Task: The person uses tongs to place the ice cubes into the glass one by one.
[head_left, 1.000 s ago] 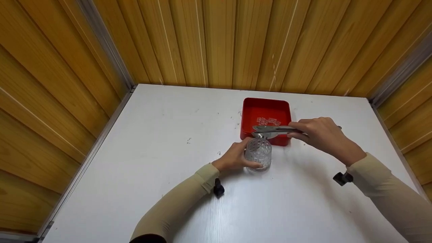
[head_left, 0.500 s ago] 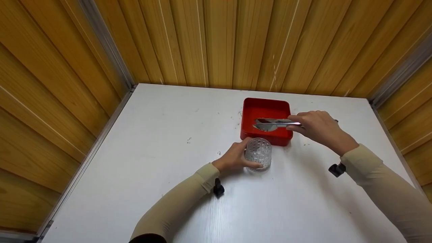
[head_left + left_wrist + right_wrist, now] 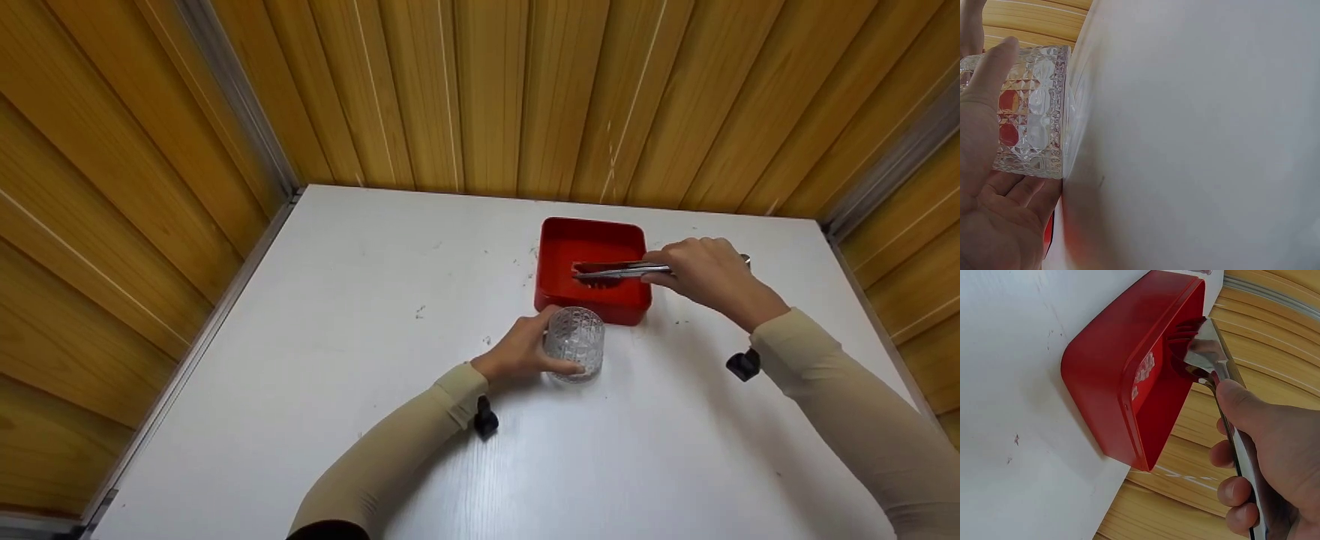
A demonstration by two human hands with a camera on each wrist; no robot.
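My left hand (image 3: 525, 349) holds a clear cut-glass tumbler (image 3: 576, 345) that stands upright on the white table, thumb on the near side and fingers round the far side. In the left wrist view the patterned glass (image 3: 1033, 112) sits between thumb and fingers. My right hand (image 3: 705, 274) grips metal serving tongs (image 3: 619, 271), whose heads reach into the red box (image 3: 589, 309). In the right wrist view the tongs' pronged head (image 3: 1202, 346) is inside the box, and clear ice-like pieces (image 3: 1144, 371) lie on its floor. Whether the tongs touch any piece I cannot tell.
The red box stands just behind the tumbler, close to it. Small dark marks dot the white table (image 3: 360, 300). Wood-panelled walls (image 3: 487, 97) rise at the table's back and sides.
The tongs have moved from above the tumbler's rim back over the red box and down into it. The left hand and tumbler stay in place.
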